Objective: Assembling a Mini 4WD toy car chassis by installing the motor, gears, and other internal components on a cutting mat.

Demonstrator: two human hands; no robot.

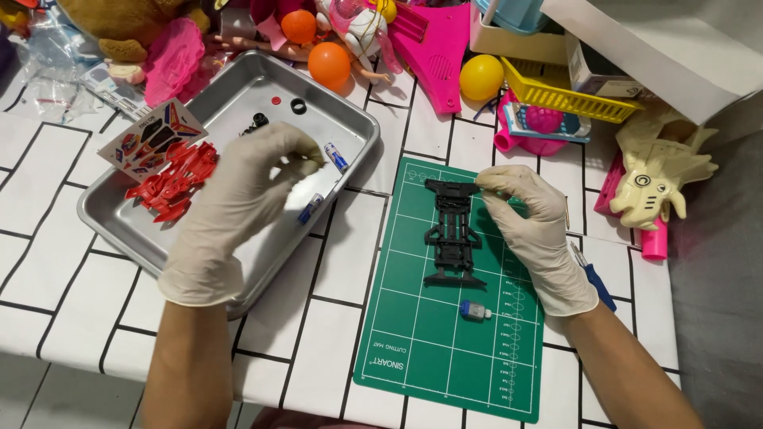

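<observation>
Right hand (534, 230) pinches the black, skeletal toy-car chassis (451, 232) at its top corner; left hand (238, 208), fingertips closed on something too small to tell, hovers over the metal tray (350, 119).

A sticker sheet (152, 139) leans on the far left rim of the metal tray (362, 131), a flat white card with red, black and blue decals. Clear plastic bags (49, 71) (crumpled, contents unclear) lie at the far left of the table. At the far right, a small cardboard box (600, 77) with a pale printed side sits partly under a large white box lid (675, 40). No screens or signs show.
</observation>
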